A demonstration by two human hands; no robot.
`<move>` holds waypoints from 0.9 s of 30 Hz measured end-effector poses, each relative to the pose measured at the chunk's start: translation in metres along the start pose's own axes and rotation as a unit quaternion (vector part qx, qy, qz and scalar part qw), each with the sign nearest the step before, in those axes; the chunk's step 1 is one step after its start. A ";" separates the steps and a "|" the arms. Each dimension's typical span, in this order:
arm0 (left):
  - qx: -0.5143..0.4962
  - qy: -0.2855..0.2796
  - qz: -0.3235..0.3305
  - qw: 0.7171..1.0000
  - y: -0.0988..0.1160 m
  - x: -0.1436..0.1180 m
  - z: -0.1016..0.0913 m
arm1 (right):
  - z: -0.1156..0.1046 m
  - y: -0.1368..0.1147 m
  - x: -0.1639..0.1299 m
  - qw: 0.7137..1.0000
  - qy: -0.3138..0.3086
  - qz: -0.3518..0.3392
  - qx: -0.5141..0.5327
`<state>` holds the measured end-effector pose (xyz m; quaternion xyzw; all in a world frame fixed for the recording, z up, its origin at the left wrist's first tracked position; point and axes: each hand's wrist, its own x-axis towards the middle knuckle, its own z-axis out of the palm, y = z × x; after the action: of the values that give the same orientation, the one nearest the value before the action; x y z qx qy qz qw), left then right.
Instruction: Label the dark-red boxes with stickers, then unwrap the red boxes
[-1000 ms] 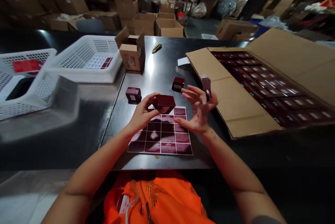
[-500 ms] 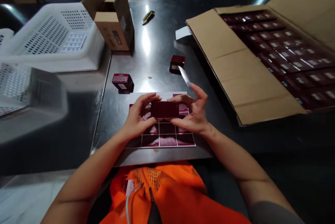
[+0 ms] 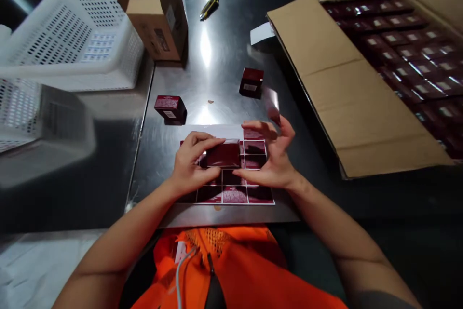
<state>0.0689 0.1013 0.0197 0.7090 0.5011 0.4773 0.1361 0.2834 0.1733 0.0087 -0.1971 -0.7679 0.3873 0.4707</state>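
My left hand [image 3: 193,162] grips the left end of a dark red box [image 3: 223,154] between thumb and fingers. The box is just over a sheet of dark red labels [image 3: 234,194] with white grid lines, lying at the table's front edge. To its right is my right hand [image 3: 273,157], thumb and forefinger spread apart and off the box. A thin, pale, shiny strip [image 3: 271,101], blurred, sticks up from its raised fingers. Beyond the hands stand two small dark red boxes, one box [image 3: 170,109] at left and another box [image 3: 251,82] at right.
An open carton [image 3: 347,101] packed with dark red boxes takes up the right side. White perforated baskets [image 3: 119,70] stand at left, beside a small open cardboard box [image 3: 154,29]. A yellow-black utility knife [image 3: 210,8] and a white paper piece [image 3: 262,33] lie farther back.
My right hand has let go of the box's right end and moved slightly right, with the strip still at its fingers. The box stays in my left hand. The view has shifted a little.
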 end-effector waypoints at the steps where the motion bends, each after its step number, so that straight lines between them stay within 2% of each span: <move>1: 0.015 -0.005 0.008 1.000 0.001 -0.001 0.000 | -0.002 -0.002 0.001 1.000 -0.011 -0.009 -0.014; 4: 0.005 -0.014 -0.003 1.000 0.004 -0.003 0.001 | -0.003 -0.003 -0.002 0.999 -0.050 0.006 -0.016; 7: -0.037 -0.004 -0.035 0.999 0.005 -0.007 0.003 | 0.001 -0.001 -0.007 0.997 -0.058 0.035 0.020; 11: -0.075 0.001 -0.054 0.996 0.001 -0.010 0.004 | 0.007 -0.002 -0.010 0.993 -0.019 0.081 0.085; 15: -0.112 -0.027 -0.096 0.989 -0.003 -0.007 0.003 | 0.011 -0.006 -0.007 0.981 0.027 0.113 0.153; 18: -0.119 -0.046 -0.117 0.985 -0.002 -0.003 0.002 | 0.015 -0.001 -0.007 0.963 0.037 0.135 0.231; 23: -0.095 -0.041 -0.060 0.993 0.005 0.001 0.002 | 0.022 0.015 -0.014 0.940 -0.002 0.168 0.296; 25: -0.078 -0.025 -0.034 0.996 0.006 0.001 0.002 | 0.021 0.018 -0.014 0.942 -0.025 0.157 0.295; 27: -0.046 -0.004 -0.016 0.999 0.007 0.001 0.003 | 0.016 0.018 -0.012 0.954 -0.024 0.137 0.265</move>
<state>0.0748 0.0995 0.0231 0.6957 0.4894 0.4948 0.1778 0.2738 0.1698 -0.0159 -0.1596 -0.6143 0.6420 0.4301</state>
